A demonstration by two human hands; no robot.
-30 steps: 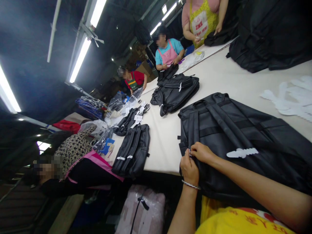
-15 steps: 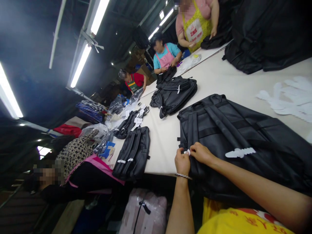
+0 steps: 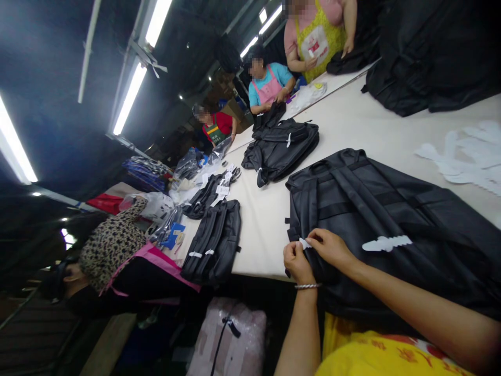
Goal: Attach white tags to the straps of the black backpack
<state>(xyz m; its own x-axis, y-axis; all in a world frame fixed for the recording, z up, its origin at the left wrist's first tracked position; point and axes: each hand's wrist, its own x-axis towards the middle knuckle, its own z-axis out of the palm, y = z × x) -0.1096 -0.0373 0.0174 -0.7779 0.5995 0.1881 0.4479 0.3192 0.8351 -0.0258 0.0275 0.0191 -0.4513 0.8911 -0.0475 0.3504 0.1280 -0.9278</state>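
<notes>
White worktable point(image 3: 352, 130): both hands' fingers point(image 3: 313, 244) pinch small blank white tag point(image 3: 304, 243) on black backpack point(image 3: 376, 219); no writing readable.

A long pale table point(image 3: 352, 130) runs under bright ceiling tube lights point(image 3: 129, 96) in a dark workshop.

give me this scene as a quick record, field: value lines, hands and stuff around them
left hand: pinches a small white tag at the backpack's corner
right hand: fingers on the same white tag
black backpack: lies flat, straps up, on the table's near edge
white strip: lies on the backpack
table: long, pale top
other backpacks: a black pile farther along, folded ones at the left edge
white cutouts: spread to the right
other people: several in aprons along the table
</notes>
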